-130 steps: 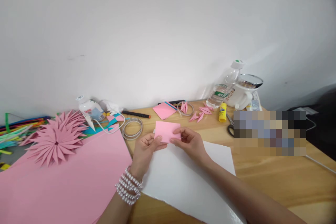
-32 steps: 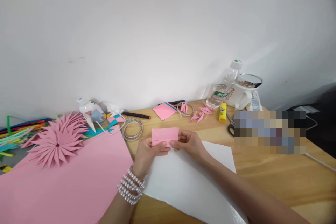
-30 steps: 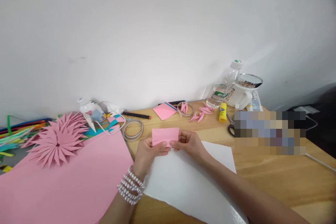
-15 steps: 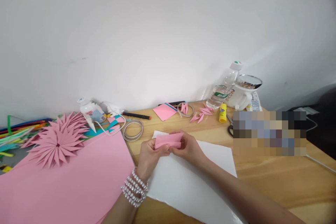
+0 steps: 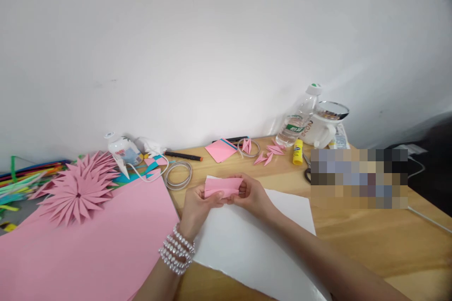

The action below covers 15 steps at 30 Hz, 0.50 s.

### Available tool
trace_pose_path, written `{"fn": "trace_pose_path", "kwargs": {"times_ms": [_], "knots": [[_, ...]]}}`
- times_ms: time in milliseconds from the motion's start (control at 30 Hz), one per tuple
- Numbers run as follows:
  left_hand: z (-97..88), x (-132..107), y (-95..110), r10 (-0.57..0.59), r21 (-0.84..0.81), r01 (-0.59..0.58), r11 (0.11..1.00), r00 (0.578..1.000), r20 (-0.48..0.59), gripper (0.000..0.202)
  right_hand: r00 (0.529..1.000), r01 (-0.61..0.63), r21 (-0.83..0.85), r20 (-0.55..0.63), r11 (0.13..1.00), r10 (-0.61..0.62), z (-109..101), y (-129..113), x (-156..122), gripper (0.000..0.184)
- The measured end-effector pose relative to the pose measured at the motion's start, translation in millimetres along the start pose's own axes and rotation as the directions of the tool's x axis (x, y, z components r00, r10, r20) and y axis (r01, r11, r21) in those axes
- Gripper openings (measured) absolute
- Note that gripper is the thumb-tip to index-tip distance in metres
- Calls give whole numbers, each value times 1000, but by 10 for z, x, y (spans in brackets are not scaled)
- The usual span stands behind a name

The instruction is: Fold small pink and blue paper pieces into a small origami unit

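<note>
A small piece of pink paper (image 5: 224, 184) with a crease across it is pinched between both hands. My left hand (image 5: 197, 202), below which beaded bracelets (image 5: 177, 250) circle the wrist, grips its left side with the thumb in front. My right hand (image 5: 252, 197) grips the right side, thumb low on the front and fingers behind. Both hands are above the far part of a white sheet (image 5: 254, 249). Beyond them lie a pink paper square (image 5: 221, 150) and several folded pink paper pieces (image 5: 270, 154). The fingers behind the paper are partly hidden.
Large pink sheets (image 5: 106, 249) cover the left, with a spiky pink paper flower (image 5: 77, 195) on top. Along the wall stand a white bottle (image 5: 123, 148), a water bottle (image 5: 296, 120), a glue stick (image 5: 297, 152) and a white mug (image 5: 319, 131). Scissors (image 5: 307, 169) lie partly behind a blurred patch.
Both hands and the pink paper have shifted slightly left in view. More of the paper's crease and lower part faces me. Both hands keep hold of it.
</note>
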State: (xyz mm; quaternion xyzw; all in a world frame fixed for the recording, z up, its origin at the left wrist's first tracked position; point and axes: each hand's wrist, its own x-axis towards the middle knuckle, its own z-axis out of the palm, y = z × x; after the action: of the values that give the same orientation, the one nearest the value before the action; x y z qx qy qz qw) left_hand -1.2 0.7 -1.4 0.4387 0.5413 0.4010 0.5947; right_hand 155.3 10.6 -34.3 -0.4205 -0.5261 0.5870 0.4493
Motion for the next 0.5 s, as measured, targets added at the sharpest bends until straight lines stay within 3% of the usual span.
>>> {"fn": "trace_pose_path", "kwargs": {"times_ms": [167,300,500], "knots": [[-42,19,-1,9,-24,-9,1000,1000,-14,37,998,13,105,67,994,-21,-19,-35,17,37],[-50,36,-7,8,-38,-11,999,995,-95,33,992,40,108,111,993,-52,-29,-79,15,38],[-17,45,-38,-17,-42,14,999,998,-68,33,998,19,70,51,997,-23,-25,-117,5,40]]}}
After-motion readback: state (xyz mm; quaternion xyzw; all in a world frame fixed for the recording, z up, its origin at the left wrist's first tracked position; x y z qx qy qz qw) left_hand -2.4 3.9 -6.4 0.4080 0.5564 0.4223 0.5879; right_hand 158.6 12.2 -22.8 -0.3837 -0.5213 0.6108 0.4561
